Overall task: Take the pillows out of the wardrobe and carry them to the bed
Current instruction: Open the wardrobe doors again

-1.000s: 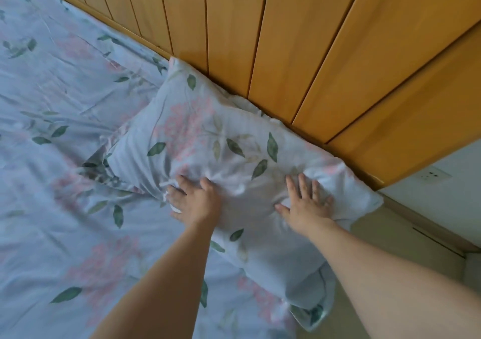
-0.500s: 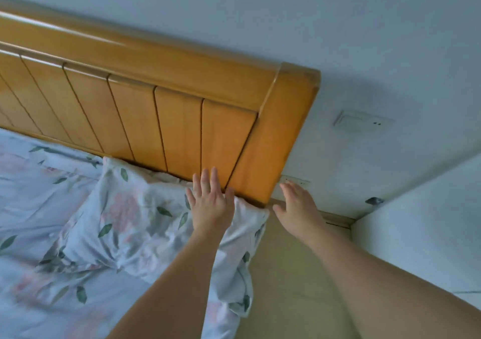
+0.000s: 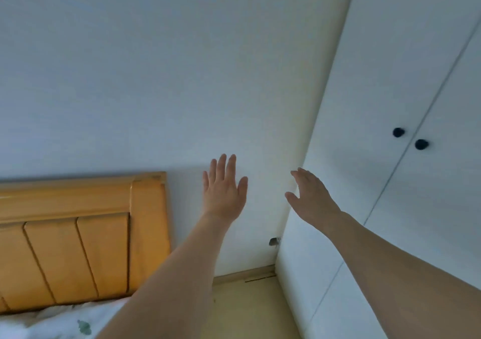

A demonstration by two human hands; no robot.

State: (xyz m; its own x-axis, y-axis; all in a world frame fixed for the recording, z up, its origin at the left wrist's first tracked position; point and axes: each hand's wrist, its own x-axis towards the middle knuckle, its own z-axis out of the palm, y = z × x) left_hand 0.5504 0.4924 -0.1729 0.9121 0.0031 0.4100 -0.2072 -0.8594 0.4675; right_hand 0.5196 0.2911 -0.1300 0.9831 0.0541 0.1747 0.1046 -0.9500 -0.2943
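A pillow (image 3: 59, 321) in pale leaf-print fabric lies on the bed at the bottom left, only its top edge showing below the wooden headboard (image 3: 78, 239). The white wardrobe (image 3: 390, 182) fills the right side, both doors closed, with two black knobs (image 3: 408, 138) side by side. My left hand (image 3: 223, 190) is raised in front of the white wall, fingers spread, holding nothing. My right hand (image 3: 309, 195) is lifted near the wardrobe's left edge, fingers apart and empty.
A narrow strip of beige floor (image 3: 250, 310) runs between the bed and the wardrobe, ending at a skirting board (image 3: 244, 276). A small dark fitting (image 3: 274, 242) sits low on the wall by the wardrobe.
Both hands have come off the pillow and risen. My view has swung up and to the right, from the bed to the wall and the wardrobe doors.
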